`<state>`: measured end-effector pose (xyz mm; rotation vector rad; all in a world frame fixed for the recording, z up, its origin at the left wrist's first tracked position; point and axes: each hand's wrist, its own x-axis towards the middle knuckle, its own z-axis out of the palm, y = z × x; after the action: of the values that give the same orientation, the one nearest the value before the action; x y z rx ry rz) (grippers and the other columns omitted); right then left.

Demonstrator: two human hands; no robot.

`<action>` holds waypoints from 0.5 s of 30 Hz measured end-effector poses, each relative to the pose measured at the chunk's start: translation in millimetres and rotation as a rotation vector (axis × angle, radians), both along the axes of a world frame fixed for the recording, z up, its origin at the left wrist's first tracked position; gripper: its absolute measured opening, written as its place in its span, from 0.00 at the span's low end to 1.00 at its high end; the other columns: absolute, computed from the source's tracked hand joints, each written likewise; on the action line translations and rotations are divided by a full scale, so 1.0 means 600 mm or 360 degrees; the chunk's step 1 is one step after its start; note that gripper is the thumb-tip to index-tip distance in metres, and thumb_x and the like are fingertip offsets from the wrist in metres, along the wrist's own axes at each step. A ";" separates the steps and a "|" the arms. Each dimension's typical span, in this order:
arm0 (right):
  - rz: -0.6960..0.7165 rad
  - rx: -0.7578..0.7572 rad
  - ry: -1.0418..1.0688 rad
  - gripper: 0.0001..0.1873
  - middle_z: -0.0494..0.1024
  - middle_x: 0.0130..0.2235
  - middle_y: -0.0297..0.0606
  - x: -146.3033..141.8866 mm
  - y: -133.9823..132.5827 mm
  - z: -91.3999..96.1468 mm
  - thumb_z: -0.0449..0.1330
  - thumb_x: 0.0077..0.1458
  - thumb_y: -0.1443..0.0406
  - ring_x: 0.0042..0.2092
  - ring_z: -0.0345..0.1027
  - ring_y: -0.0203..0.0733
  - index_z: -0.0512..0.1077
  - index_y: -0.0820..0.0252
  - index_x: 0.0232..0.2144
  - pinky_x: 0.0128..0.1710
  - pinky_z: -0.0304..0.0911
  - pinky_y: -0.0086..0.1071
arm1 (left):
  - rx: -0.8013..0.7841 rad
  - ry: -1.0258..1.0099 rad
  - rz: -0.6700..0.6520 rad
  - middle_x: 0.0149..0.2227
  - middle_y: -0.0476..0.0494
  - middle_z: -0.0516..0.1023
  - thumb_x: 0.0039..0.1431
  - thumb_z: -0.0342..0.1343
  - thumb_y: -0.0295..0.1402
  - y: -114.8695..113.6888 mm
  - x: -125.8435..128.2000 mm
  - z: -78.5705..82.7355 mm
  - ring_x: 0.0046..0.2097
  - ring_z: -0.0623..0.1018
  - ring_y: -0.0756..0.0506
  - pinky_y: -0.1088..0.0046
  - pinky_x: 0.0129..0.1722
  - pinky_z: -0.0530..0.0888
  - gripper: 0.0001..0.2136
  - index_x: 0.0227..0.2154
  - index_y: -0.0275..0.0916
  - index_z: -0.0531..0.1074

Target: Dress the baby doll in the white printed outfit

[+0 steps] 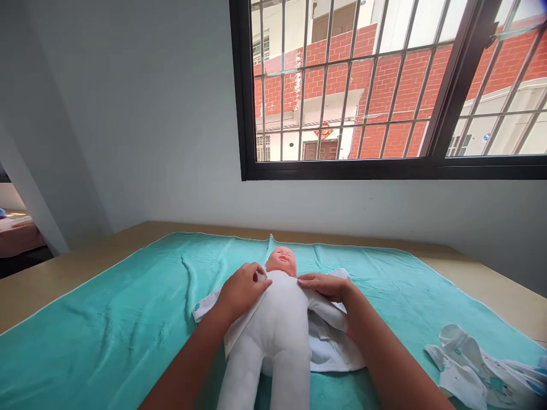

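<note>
A baby doll with a white cloth body lies on its back, its head toward the wall. Under it a white baby shirt is spread, with one printed sleeve sticking out at the left. My left hand is closed at the doll's shoulder on the left, thumb and fingers pinching the shirt's edge. On the opposite shoulder rests my right hand, its fingers stretched out and holding nothing. The doll's arm on that side passes beneath my right forearm, which hides its end.
A turquoise blanket covers most of the wooden table. Printed white baby clothes lie crumpled at the right front. Behind the table stand a grey wall and a barred window.
</note>
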<state>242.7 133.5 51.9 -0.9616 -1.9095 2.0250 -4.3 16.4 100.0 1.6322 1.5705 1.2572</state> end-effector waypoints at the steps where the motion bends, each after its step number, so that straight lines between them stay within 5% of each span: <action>1: -0.0021 -0.0022 0.0026 0.26 0.79 0.47 0.44 -0.001 0.000 -0.004 0.63 0.52 0.47 0.48 0.73 0.49 0.75 0.60 0.44 0.46 0.69 0.36 | 0.0015 0.0095 0.0043 0.26 0.49 0.73 0.43 0.67 0.38 0.000 -0.005 -0.004 0.27 0.66 0.47 0.74 0.28 0.56 0.08 0.23 0.43 0.75; 7: 0.0006 -0.0026 -0.0001 0.26 0.79 0.45 0.40 -0.013 -0.004 -0.006 0.61 0.54 0.45 0.45 0.74 0.45 0.75 0.57 0.44 0.44 0.69 0.35 | 0.0018 0.0341 -0.0012 0.22 0.49 0.71 0.53 0.60 0.36 -0.003 0.010 -0.011 0.26 0.64 0.46 0.72 0.30 0.53 0.11 0.19 0.43 0.68; 15: 0.0015 -0.0021 0.0360 0.27 0.80 0.45 0.42 -0.005 -0.005 -0.004 0.66 0.51 0.51 0.46 0.74 0.47 0.73 0.59 0.49 0.49 0.66 0.39 | 0.0340 -0.0041 -0.0093 0.32 0.47 0.79 0.60 0.53 0.38 -0.013 0.045 0.008 0.36 0.73 0.44 0.71 0.37 0.63 0.09 0.28 0.43 0.74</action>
<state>239.6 130.2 49.4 -0.6929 -1.7865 2.0548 22.8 8.6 105.0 1.7708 1.4024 1.4497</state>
